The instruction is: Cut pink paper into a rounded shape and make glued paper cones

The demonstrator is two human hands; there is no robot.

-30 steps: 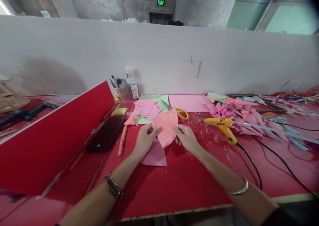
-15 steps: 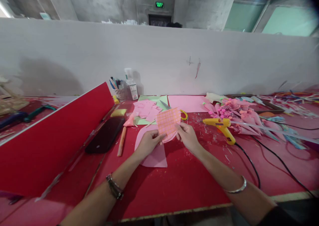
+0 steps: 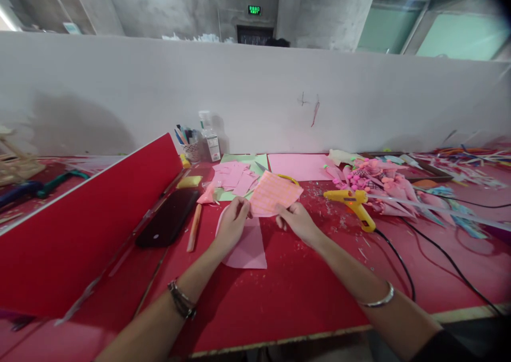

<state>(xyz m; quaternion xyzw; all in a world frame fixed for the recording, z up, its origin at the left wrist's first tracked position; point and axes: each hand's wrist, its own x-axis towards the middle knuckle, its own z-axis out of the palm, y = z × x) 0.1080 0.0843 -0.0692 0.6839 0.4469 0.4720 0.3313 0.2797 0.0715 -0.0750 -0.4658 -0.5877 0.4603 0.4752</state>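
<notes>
Between my two hands is a pink-and-orange checked piece (image 3: 274, 194), held up above the red table; whether it is cloth or paper I cannot tell. My left hand (image 3: 235, 221) pinches its lower left corner. My right hand (image 3: 298, 221) grips the lower right edge between thumb and fingers. Below my left hand lies a pink sheet with a curved side (image 3: 247, 247), partly covered by that hand. Behind the checked piece, scissors with yellow handles (image 3: 288, 179) show only in part. A stack of pink paper pieces (image 3: 233, 175) rests on a green sheet (image 3: 259, 161).
On the right lies a yellow glue gun (image 3: 357, 205) with a black cord, beside a heap of pink decorated cones (image 3: 375, 178). To the left are a wooden stick (image 3: 194, 228), a black phone (image 3: 167, 218) and a leaning red board (image 3: 91, 234). A bottle (image 3: 211, 141) stands at the back.
The checked piece has been turned, so its far corner now points right and a straight edge faces me. My left hand has shifted to its left corner, my right hand to the lower edge.
</notes>
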